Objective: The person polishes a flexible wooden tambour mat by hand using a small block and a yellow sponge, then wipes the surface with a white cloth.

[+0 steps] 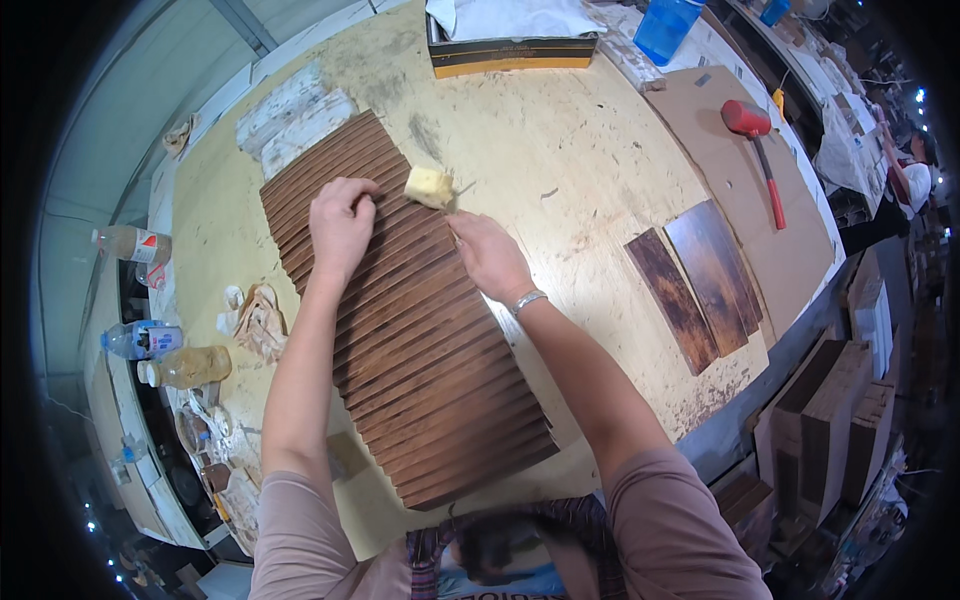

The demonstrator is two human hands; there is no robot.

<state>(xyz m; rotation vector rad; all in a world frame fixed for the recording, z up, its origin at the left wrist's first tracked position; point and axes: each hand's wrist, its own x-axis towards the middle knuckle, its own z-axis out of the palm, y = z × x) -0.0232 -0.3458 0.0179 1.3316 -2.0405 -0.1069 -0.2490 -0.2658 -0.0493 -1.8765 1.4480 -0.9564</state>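
Many brown wooden slats (432, 345) are lying overlapped in a row on the counter (560, 130). Over them the left hand (342, 225) is showing curled fingers; the right hand (490, 258) is holding its fingers close together beside a yellow sponge (430, 186). Whether either is gripping anything, I cannot tell. Farther right, a red mallet (763, 158) is lying on cardboard (700, 130).

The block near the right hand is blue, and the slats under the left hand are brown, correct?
One colour is wrong: the head view shows that the block near the right hand is yellow. The slats under the left hand are brown.
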